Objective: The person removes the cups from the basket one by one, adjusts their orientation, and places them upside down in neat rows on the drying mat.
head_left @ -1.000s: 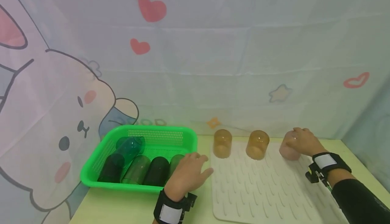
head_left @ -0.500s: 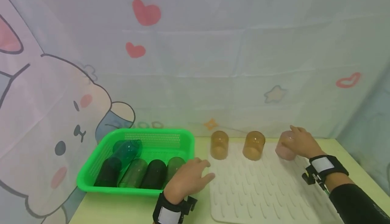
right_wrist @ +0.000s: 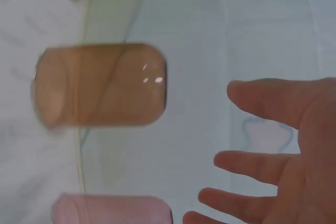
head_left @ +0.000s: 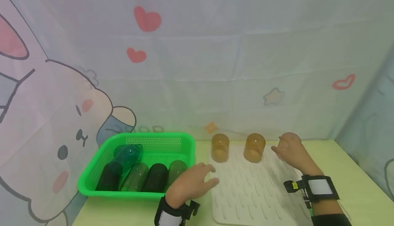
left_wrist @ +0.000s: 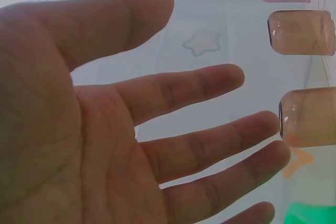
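Observation:
Two amber tumblers, one at the left and one in the middle, stand upside down along the back of a white ridged mat. To their right is a pink tumbler, mostly hidden behind my right hand in the head view. The right wrist view shows that hand's fingers spread and apart from the pink tumbler, holding nothing. My left hand hovers by the front right corner of a green basket, fingers extended and palm free, as the left wrist view shows.
Inside the basket lie several tumblers on their sides: a blue one, dark ones such as this dark tumbler, and green ones such as this green tumbler. A printed cloth hangs behind the pale yellow table.
My right hand has come off the pink tumbler and shifted slightly left in front of it, its wrist turning. The left hand has hardly moved. The head view has shifted slightly.

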The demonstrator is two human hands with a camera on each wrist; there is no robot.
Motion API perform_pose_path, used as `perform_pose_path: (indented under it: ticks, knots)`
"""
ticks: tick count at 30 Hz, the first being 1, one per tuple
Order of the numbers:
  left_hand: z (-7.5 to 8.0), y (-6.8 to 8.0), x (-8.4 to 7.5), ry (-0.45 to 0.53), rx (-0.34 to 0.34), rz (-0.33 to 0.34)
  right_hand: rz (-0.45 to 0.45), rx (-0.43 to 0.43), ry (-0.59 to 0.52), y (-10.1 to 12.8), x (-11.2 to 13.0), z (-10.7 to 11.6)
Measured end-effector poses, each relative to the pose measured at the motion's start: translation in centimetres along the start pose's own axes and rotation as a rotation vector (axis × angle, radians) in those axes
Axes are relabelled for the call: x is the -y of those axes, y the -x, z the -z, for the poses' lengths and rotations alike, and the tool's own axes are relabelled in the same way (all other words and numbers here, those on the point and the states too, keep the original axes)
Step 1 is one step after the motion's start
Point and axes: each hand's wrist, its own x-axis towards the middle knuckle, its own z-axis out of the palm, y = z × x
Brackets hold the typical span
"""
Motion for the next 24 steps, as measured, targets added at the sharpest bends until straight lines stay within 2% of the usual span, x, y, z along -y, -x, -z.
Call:
perform_pose_path:
  ticks: [3,4,9,14,20,24]
  knots:
    - [0.0,0.2,0.0,0.009,0.004,0.005,-0.088,0.023,-0.118,0.9,1.3,-0.8]
    - [0.0,0.2,0.1,0.01,0.004,0.007,-0.101,0.037,-0.127,1.2,1.6,-1.1]
    - [0.3,0.3,0.3,0.004,-0.006,0.024,-0.096,0.092,-0.173,1.9,2.6,-3.4]
    - [0.5,0.3,0.4,-0.006,-0.009,0.031,-0.129,0.158,-0.211,2.3,3.5,-5.1]
    - [0.7,0.4,0.6,-0.001,-0.001,0.019,-0.169,0.21,-0.252,3.2,4.2,-5.3]
    - [1.5,1.0,1.2,-0.001,0.014,0.021,-0.198,0.228,-0.289,3.9,4.0,-4.9]
